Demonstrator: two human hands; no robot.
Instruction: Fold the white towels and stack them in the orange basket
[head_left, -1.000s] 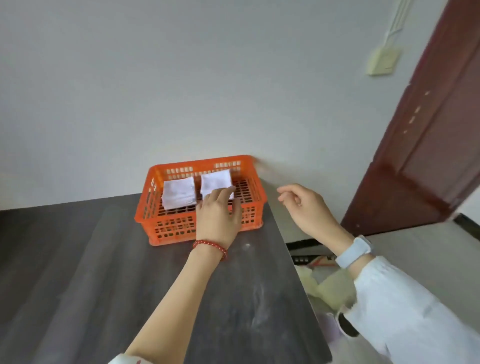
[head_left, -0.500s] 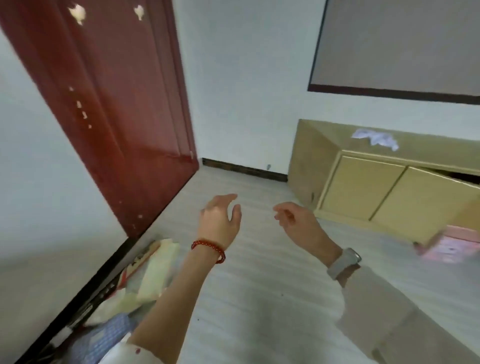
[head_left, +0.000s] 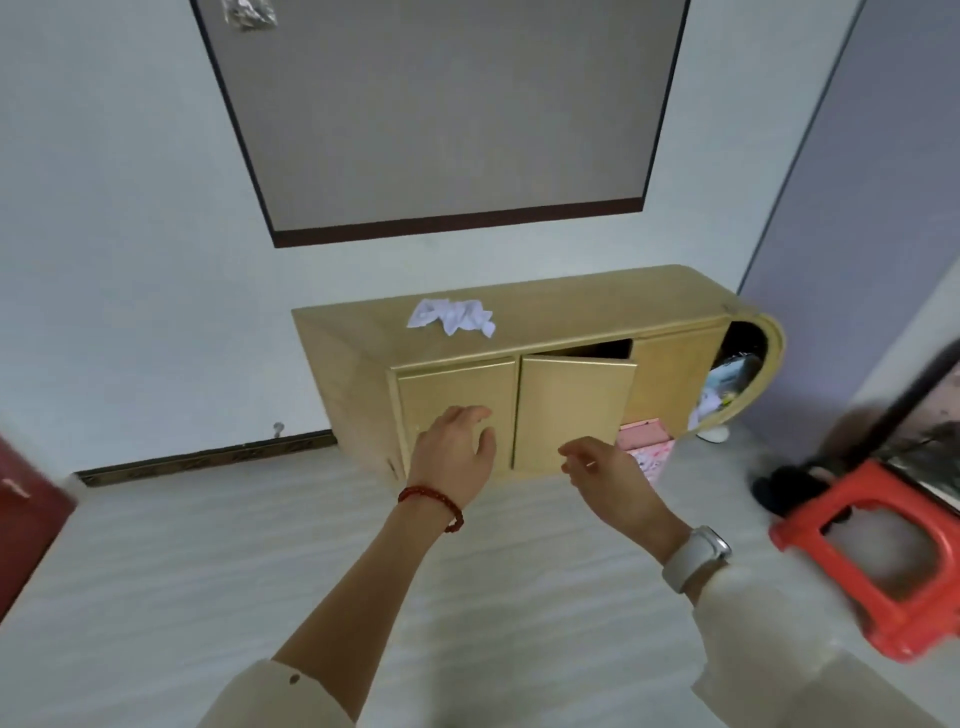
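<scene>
Both hands, left hand (head_left: 451, 451) and right hand (head_left: 605, 480), hang empty with loose fingers before the cabinet (head_left: 545, 312), likely reaching for the crumpled towel (head_left: 451, 317) atop it.

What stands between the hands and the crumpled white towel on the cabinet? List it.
Nothing visible. Both the left hand and the right hand are held out empty over bare floor. The white towel lies crumpled on top of the wooden cabinet, with nothing on it or in front of it.
</scene>
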